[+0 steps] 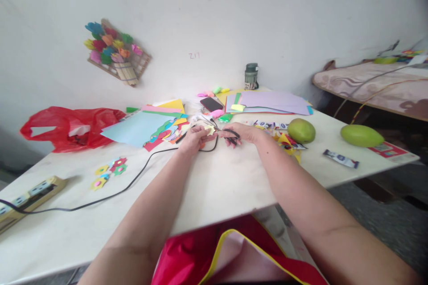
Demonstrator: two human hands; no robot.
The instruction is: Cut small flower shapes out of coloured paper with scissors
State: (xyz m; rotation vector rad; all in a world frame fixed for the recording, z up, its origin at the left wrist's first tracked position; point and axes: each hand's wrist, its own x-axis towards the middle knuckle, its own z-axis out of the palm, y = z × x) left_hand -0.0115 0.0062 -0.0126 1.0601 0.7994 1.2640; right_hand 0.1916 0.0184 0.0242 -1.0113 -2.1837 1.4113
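Note:
Near the middle of the white table (217,187), my left hand (196,137) pinches a small pale yellow paper piece (209,130). Facing it from the right, my right hand (238,133) is closed around black-handled scissors (233,132), whose blades point left at the paper. Whether the blades touch the paper is too small to tell. Cut coloured paper scraps (165,133) lie left of my left hand. Several paper flowers (110,171) rest on the table further left.
A black cable (133,182) runs from the power strip (36,193) to beneath my hands. Behind are a red bag (96,120), coloured sheets (274,100), a phone (211,104) and a bottle (251,75). Two green fruits (301,131) sit at right.

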